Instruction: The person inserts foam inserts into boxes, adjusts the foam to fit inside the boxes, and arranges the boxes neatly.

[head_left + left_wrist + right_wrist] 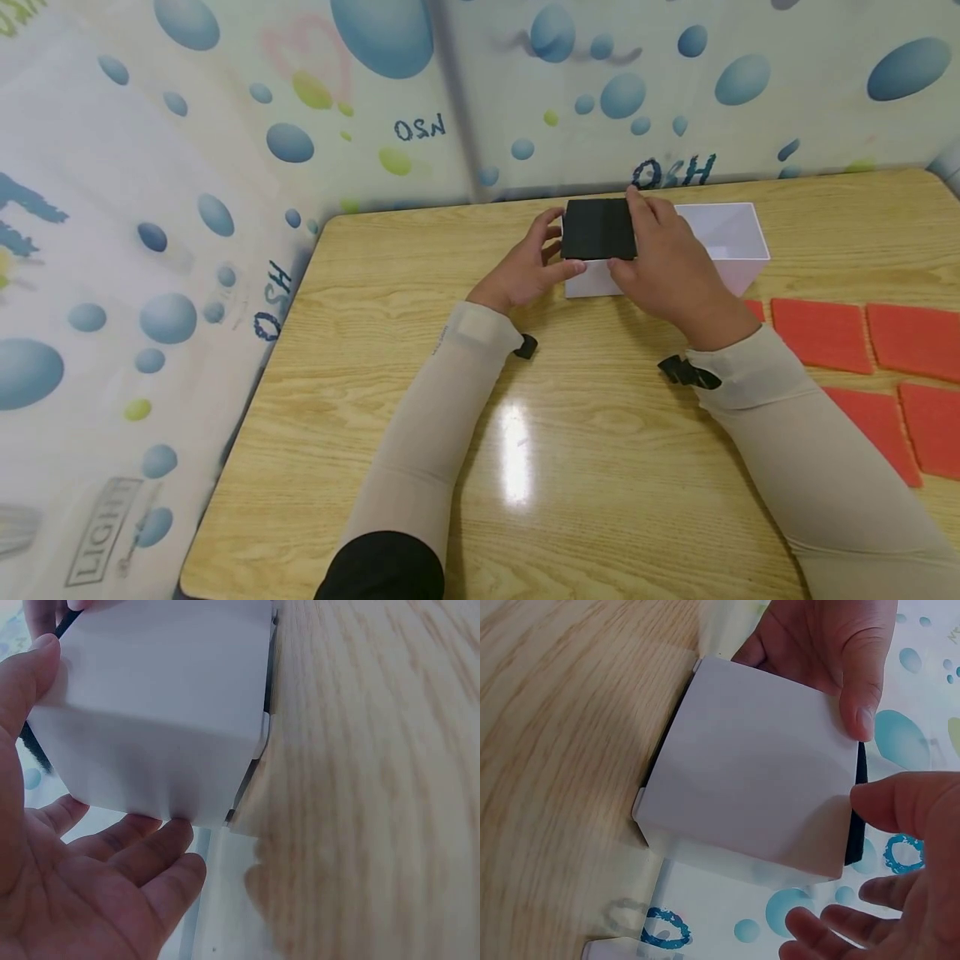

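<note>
You face a pale wall covering that runs along the back and the left side, scattered with blue and yellow-green ovals. Below it lies your wood-grained tabletop, a glare patch shining near its middle. Your off-white sleeves reach across it. Flat red pieces lie at the right in two rows, some cut off by the picture edge or your arm. Near the back edge stands an open white container, partly behind your right hand. To its left, between both your hands, is the white box with a black top. Your left hand holds its left side, thumb on the near face, the other fingers spread along the side. Your right hand grips the right end, thumb on the near face, index finger at the black top's far corner. Dark blue lettering on the covering resembles a reversed "H2O", repeated elsewhere; a framed "LIGHT" reads at lower left.
</note>
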`<state>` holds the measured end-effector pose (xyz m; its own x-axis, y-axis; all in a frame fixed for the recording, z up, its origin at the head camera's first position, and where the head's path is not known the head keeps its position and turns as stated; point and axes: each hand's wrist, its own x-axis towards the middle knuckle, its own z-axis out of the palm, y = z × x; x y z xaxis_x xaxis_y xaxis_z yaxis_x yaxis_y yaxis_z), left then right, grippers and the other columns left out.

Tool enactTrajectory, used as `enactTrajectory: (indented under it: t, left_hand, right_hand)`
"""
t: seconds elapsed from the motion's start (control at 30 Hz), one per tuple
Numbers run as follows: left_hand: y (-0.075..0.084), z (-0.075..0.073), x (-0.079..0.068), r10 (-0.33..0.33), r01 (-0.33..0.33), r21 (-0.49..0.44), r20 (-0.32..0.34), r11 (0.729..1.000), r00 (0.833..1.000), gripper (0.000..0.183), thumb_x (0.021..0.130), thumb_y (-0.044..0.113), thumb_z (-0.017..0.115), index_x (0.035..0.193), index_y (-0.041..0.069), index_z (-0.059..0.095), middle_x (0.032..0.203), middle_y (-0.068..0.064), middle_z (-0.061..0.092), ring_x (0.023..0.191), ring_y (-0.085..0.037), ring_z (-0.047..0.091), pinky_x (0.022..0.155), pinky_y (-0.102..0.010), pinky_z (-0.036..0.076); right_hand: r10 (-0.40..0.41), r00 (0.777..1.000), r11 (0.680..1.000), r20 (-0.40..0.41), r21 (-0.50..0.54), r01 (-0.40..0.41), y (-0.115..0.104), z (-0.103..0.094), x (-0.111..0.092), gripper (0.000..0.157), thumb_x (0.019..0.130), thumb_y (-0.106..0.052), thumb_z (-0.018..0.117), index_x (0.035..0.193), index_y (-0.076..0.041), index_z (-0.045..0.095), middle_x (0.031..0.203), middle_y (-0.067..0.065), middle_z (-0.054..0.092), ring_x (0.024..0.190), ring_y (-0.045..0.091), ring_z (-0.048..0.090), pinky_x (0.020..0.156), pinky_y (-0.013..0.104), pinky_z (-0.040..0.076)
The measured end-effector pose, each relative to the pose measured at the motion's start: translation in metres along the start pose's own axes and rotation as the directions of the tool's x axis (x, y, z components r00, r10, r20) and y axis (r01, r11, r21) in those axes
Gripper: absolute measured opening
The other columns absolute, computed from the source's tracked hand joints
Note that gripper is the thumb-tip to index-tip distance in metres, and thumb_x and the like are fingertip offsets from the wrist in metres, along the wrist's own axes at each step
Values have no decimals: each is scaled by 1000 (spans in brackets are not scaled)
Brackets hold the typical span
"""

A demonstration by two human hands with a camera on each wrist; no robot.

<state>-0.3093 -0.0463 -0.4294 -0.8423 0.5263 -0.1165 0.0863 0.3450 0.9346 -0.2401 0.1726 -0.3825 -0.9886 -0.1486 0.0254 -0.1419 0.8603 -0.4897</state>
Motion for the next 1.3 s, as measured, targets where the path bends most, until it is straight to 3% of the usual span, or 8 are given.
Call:
enactTrajectory:
  t: [0.17,0.5,0.63,0.8,1.03,1.3]
  left_hand:
    - [-1,0,1,-7,7,4,0,1000,1000,97,98,28,77,168,31,11,172,-11,23,160,-29,27,128,-36,30]
    - [0,0,-1,5,-5,15,-1,1000,1000,97,99,29,76,169,27,9,173,-13,23,160,-31,27,128,-37,29]
    - [1,0,-2,-3,3,23,0,1000,1000,98,99,31,76,169,28,8,173,-12,21,160,-30,28,128,-37,30]
    - [1,0,-2,-8,8,42,1,999,1000,98,99,34,75,169,29,7,174,-12,19,160,-30,28,128,-38,30]
    - [1,1,-1,-16,16,40,-2,999,1000,97,99,33,76,169,30,7,174,-11,21,160,-29,28,128,-36,30]
    - [0,1,0,-12,12,48,-4,999,1000,98,100,32,75,169,26,7,173,-12,23,160,-30,28,128,-36,30]
  right_hand:
    - [-16,1000,1000,10,26,15,0,0,-1,89,105,-28,60,170,-12,2,175,21,10,157,47,23,122,67,29]
    - [-28,999,999,15,37,27,-2,1,-4,76,107,-21,55,169,-6,16,171,25,23,156,45,28,124,65,27]
    - [-117,992,991,49,-51,120,-6,4,-4,75,104,-21,58,167,-3,23,171,24,25,157,44,27,125,65,26]
    - [-233,963,942,138,-212,259,-13,12,-4,74,102,-28,64,164,-1,33,170,24,29,158,44,25,124,71,20]
    - [-210,965,936,158,-252,245,-13,20,-5,68,102,-27,65,159,0,42,167,23,37,156,43,30,124,73,17]
    - [-206,964,940,168,-241,243,-12,22,-5,68,101,-26,65,159,1,41,166,24,37,156,43,30,123,73,18]
